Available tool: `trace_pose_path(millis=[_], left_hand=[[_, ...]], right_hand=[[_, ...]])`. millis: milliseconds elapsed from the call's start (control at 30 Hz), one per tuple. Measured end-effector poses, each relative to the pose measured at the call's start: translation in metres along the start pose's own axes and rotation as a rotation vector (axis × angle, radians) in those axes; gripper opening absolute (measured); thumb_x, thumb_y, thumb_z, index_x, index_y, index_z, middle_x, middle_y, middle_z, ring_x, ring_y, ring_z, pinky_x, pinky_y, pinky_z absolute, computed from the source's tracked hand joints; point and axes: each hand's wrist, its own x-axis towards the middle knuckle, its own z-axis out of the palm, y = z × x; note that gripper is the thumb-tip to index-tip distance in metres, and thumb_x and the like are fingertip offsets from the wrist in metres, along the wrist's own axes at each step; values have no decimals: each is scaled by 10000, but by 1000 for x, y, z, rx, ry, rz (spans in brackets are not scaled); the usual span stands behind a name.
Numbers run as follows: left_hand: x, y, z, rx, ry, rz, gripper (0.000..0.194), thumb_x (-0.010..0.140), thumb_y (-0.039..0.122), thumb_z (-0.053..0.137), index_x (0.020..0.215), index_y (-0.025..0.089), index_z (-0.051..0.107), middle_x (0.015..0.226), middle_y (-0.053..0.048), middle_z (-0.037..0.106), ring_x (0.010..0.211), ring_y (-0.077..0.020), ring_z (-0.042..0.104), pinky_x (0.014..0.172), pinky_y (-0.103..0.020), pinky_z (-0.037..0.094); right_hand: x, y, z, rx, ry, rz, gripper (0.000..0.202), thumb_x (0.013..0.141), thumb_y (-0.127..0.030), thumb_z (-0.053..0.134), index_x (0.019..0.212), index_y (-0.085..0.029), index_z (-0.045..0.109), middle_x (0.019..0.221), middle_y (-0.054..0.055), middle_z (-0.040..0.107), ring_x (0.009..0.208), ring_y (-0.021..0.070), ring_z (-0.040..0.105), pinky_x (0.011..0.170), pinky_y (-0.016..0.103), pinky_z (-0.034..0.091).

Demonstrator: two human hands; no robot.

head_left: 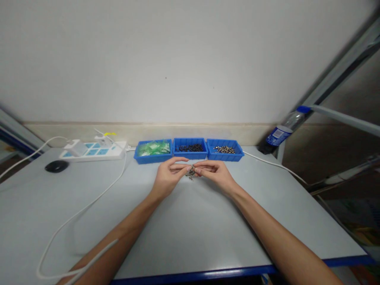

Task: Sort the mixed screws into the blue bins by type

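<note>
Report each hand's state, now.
Left hand: partly curled, holding small metal parts at the fingertips.
Right hand: thumb and fingers closed on the same cluster; exact grip too small to tell.

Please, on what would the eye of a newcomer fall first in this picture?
Probably on the left hand and the right hand, close together near the centre, with small metal parts between them. Behind them, three blue trays stand in a row near the wall. At the right rear is a blue-capped bottle.

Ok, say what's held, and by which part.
Small metal pieces, held by the left hand and right hand; the gripped part is too small to tell.
</note>
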Motion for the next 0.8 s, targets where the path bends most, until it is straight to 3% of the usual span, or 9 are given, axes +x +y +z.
trace_pose_path(millis=[267, 467, 600, 700, 800], left_hand=[[-2, -1, 5, 7, -13, 19, 436, 710, 447, 836, 990, 146, 691, 905, -105, 803, 878, -277, 775, 869, -391, 620], [0, -2, 4, 113, -56, 106, 347, 821, 393, 740, 1058, 147, 679, 920, -100, 801, 880, -250, 773, 859, -371, 622], [2, -11, -2, 478, -70, 344, 277, 914, 269, 624, 1165, 167, 676, 1122, -111, 764, 1040, -248, 728, 958, -418, 577], [4, -19, -9, 806, -168, 578, 270, 933, 160, 563, 1172, 180, 689, 1203, -101, 733, 1137, -259, 667, 1035, -465, 516], [6, -25, -15, 955, -242, 664, 321, 935, 80, 514, 1198, 171, 675, 1196, -101, 730, 1123, -246, 653, 1012, -439, 530]], right_hand=[[3, 3, -1, 52, -31, -27, 277, 683, -372, 863, 892, -197, 809, 800, 69, 789, 716, 180, 718, 770, 349, 572], [2, -1, 2, 109, -28, -33, 262, 714, -384, 845, 870, -178, 803, 811, 72, 790, 719, 176, 718, 753, 328, 572], [6, -1, -1, 143, 144, -62, 263, 697, -408, 843, 835, -189, 804, 788, 70, 789, 730, 195, 731, 764, 339, 572], [10, -1, -8, 162, 321, -126, 262, 715, -420, 808, 824, -182, 801, 848, 93, 795, 747, 204, 738, 752, 338, 567], [12, -3, -17, 151, 458, -179, 251, 729, -403, 771, 812, -168, 793, 848, 100, 791, 722, 204, 734, 706, 328, 562]])
